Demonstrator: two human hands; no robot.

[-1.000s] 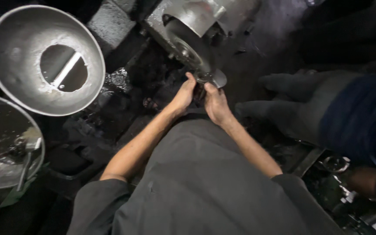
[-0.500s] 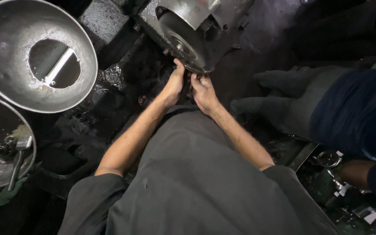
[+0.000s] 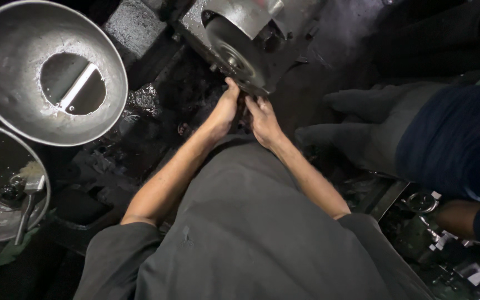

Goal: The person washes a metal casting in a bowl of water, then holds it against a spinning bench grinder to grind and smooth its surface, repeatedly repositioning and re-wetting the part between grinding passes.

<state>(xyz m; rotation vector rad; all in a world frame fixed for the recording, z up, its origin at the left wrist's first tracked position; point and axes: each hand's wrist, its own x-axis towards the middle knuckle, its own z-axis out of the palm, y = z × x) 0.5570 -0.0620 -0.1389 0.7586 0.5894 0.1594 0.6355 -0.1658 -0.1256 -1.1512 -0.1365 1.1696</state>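
Both hands at grinding wheel; metal bowl holds a flat strip

Dull grey metal wheel; brushed, scuffed metal bowl far left; matt grey cloth shirt; greasy black floor.

A metal workshop, dim and grimy. A motor-driven wheel sits in a steel housing above an oil-blackened floor, and big spun-metal bowls stand to one side, one holding tools
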